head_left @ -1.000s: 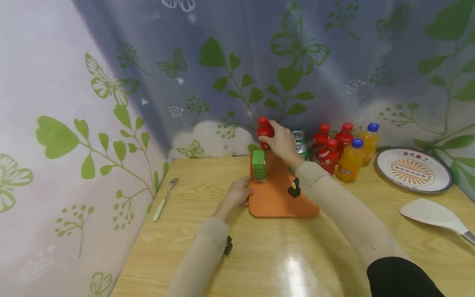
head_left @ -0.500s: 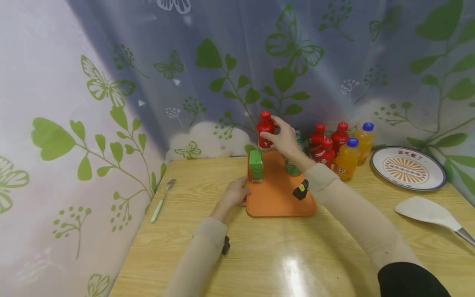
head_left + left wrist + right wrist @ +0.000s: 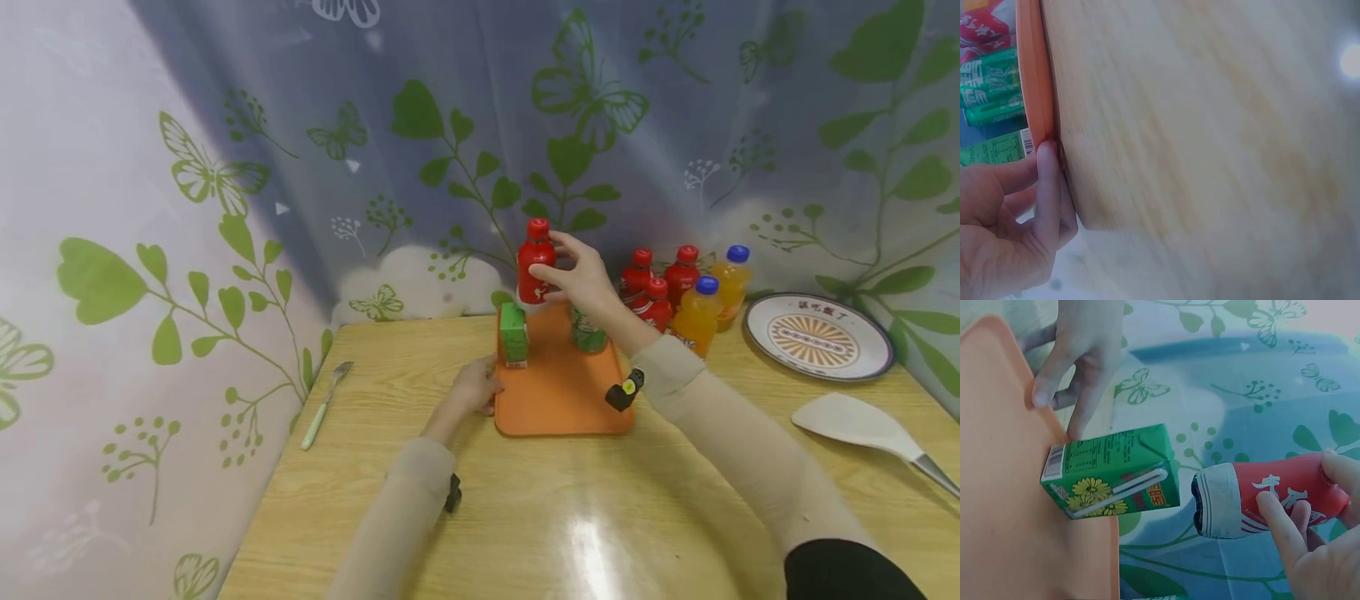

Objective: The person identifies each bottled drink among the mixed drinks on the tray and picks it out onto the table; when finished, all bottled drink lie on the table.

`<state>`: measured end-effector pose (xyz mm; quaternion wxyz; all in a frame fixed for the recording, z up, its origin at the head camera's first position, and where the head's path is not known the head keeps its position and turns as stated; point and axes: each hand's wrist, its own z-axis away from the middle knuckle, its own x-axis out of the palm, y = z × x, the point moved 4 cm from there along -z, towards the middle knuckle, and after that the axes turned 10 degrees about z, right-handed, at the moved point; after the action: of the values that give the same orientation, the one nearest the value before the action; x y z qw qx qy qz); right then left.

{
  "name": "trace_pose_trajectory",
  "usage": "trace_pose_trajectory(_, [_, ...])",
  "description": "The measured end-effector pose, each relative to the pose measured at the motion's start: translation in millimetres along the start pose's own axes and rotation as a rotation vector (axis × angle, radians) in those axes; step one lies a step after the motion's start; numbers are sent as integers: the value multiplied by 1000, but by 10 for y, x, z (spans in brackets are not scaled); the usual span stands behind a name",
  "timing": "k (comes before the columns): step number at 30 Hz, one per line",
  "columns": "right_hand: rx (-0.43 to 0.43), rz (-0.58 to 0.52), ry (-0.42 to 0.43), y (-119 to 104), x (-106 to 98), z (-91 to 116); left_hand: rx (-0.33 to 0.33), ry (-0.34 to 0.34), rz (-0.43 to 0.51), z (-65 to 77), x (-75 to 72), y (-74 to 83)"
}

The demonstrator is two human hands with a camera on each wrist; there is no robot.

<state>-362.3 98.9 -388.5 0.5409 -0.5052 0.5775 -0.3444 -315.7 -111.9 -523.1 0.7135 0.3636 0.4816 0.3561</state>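
In the head view, my left hand (image 3: 476, 387) grips the left rim of an orange tray (image 3: 558, 412). The left wrist view has the thumb and fingers pinching that rim (image 3: 1035, 75). My right hand (image 3: 588, 287) holds a red plastic bottle (image 3: 535, 271) upright, above the tray's far end, behind a green drink carton (image 3: 514, 335). The right wrist view shows the carton (image 3: 1110, 475) standing on the tray with its straw attached, the bottle's base (image 3: 1217, 501) apart from it. A green can (image 3: 588, 335) on the tray is partly hidden by my right hand.
Right of the tray stand several red bottles (image 3: 652, 304) and orange-drink bottles (image 3: 697, 315). Farther right are a round patterned plate (image 3: 817, 337) and a white spatula (image 3: 855, 421). A fork (image 3: 327, 404) lies at left. A patterned curtain (image 3: 450, 167) hangs behind the table.
My right hand has raised the red bottle and shifted it slightly right relative to the carton. More of the green can on the tray shows. My left hand stays at the tray's rim.
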Motion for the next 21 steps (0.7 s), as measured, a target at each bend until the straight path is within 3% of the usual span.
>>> trace_pose_trajectory(7, [22,-64,-58,-76,-57,166,5,-8,15,-13,-9,-20])
trace_pose_trajectory(21, [76,-81,-170,-80,-221,428,-11,-16,47,-14,-10,-12])
